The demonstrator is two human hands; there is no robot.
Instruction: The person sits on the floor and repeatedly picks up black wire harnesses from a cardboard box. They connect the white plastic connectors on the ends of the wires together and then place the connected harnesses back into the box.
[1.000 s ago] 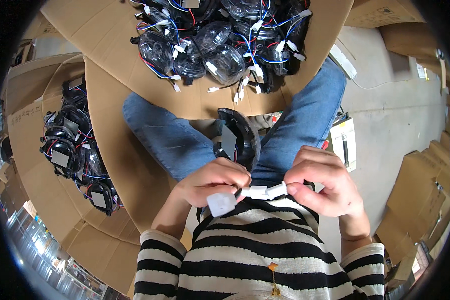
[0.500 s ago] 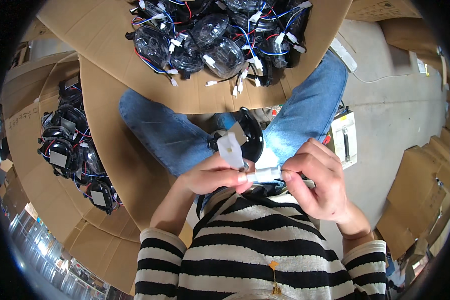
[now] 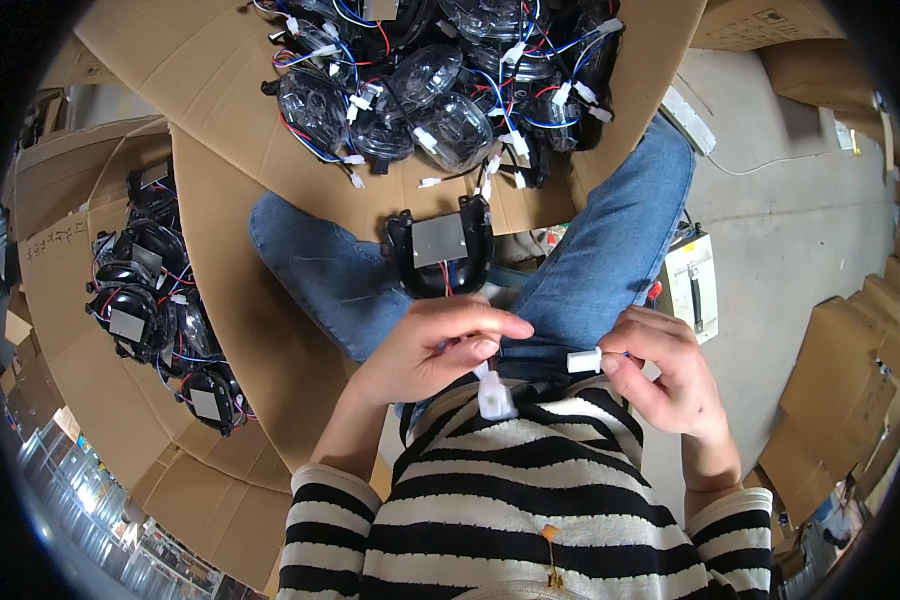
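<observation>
My left hand (image 3: 435, 345) curls around the thin wires of a black lamp unit (image 3: 394, 250), its index finger stretched out and its thumb slightly apart. The lamp, with a grey rectangular label (image 3: 439, 240) facing up, lies just beyond that hand, above my lap. Red and blue wires (image 3: 448, 277) run from it toward my palm, where the curled fingers hide them. A translucent white connector (image 3: 495, 396) dangles below my left thumb, against my striped top. My right hand (image 3: 665, 375) pinches a small white plug (image 3: 584, 361) between thumb and index finger, apart from the left hand.
An open cardboard box (image 3: 235, 130) ahead holds several clear-lensed lamps (image 3: 457, 130) with wires and white plugs. More lamps (image 3: 130, 290) sit in a box at the left. A white case with a black handle (image 3: 692, 285) stands on the floor beyond my right knee.
My hands have drawn apart, the white plug staying in the right one. The translucent connector has swung down from above the left fingers. The lamp has shifted left and away, its label now facing up.
</observation>
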